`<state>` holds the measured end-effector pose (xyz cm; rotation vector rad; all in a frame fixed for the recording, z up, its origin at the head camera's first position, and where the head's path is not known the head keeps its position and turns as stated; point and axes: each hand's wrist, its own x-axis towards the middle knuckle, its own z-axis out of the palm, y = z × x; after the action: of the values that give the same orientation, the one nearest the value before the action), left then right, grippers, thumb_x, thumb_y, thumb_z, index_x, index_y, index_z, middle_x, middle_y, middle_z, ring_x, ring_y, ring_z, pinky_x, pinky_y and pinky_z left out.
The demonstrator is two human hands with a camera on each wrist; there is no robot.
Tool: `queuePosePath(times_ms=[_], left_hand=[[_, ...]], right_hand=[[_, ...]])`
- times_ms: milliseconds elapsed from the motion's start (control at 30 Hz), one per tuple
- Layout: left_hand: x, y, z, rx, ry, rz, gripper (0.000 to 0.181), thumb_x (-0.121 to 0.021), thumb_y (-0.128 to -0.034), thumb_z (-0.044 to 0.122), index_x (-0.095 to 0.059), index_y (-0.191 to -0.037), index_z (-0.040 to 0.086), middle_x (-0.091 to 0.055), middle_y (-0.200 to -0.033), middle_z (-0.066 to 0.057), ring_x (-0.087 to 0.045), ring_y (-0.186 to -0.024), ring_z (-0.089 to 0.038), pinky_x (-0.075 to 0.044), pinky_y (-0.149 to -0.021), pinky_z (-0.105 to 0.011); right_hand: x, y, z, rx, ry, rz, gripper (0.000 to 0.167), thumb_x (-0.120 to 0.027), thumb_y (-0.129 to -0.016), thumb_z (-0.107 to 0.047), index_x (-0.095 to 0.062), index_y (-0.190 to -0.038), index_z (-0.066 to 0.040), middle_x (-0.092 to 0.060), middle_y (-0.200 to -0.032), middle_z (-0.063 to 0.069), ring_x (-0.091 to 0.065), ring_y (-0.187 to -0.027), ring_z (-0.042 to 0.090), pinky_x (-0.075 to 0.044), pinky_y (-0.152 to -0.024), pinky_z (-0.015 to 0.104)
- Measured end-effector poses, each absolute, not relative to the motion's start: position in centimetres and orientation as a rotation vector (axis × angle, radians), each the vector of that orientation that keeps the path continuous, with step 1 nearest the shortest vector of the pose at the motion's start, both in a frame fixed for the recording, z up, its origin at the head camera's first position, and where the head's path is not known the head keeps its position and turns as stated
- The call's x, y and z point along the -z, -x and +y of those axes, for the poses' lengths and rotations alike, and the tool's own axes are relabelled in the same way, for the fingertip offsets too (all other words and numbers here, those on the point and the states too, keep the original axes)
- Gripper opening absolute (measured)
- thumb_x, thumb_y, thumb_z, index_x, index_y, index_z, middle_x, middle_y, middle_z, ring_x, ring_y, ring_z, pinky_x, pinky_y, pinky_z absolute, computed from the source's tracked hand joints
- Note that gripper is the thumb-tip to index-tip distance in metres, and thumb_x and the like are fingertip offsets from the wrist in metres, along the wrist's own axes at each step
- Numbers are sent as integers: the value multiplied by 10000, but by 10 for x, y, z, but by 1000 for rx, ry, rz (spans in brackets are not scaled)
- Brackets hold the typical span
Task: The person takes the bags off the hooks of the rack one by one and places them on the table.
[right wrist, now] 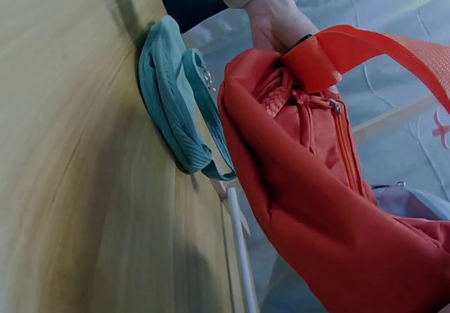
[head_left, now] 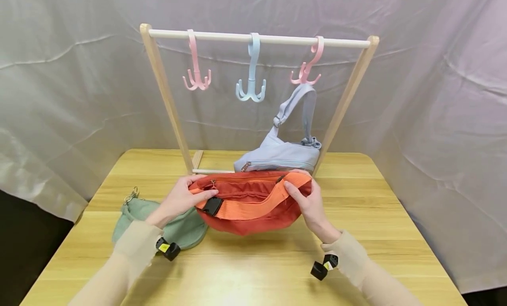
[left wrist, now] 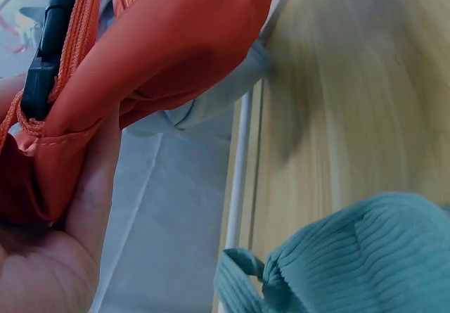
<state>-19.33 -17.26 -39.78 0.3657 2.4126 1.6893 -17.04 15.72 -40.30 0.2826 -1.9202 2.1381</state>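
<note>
A red waist bag [head_left: 245, 222] with an orange strap [head_left: 253, 209] and black buckle [head_left: 212, 206] is held up over the table by both hands. At its left end my left hand [head_left: 186, 196] grips it, thumb over the front near the buckle. The right hand [head_left: 310, 204] pinches the strap and the bag's right end, thumb in front. In the left wrist view the red bag [left wrist: 176, 46] rests against the palm. Behind it, a pale blue bag [head_left: 281, 154] hangs by its strap from the right pink hook [head_left: 306, 72].
A green corduroy bag [head_left: 182, 231] lies on the table [head_left: 245, 275] under the left forearm. The wooden rack's white bar [head_left: 222, 36] also carries a left pink hook [head_left: 196, 77] and a middle blue hook [head_left: 251, 83], both without bags. Grey cloth [head_left: 63, 99] surrounds the table.
</note>
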Motion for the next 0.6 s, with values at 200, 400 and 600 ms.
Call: queuePosePath(times_ms=[200, 400, 600], left_hand=[[401, 195, -163, -1719, -360, 2312, 353, -778, -891, 280, -712, -1186, 98, -760, -1054, -37, -711, -904, -58, -578, -810, -230], [402, 196, -159, -1670, -358, 2281, 374, -757, -906, 294, -687, -1207, 82, -741, -1069, -35, -693, -907, -55, -570, -808, -221], [406, 197, -162, -1537, -421, 2259, 496, -740, -918, 308, -603, -1337, 82, -736, -1144, -69, -688, -969, -98, -540, -897, -259]], right_hand=[[407, 174, 166, -2245, -139, -1923, 282, -683, -893, 18, -635, -1117, -145, -703, -959, -125, -666, -860, 29, -552, -826, 184], [410, 174, 173, -2346, -62, -1882, 342, -661, -871, 84, -670, -1061, -200, -702, -938, -114, -668, -836, 36, -563, -798, 193], [414, 170, 182, -2499, 47, -1870, 340, -630, -899, 64, -667, -1039, -243, -713, -931, -109, -695, -834, 46, -582, -791, 207]])
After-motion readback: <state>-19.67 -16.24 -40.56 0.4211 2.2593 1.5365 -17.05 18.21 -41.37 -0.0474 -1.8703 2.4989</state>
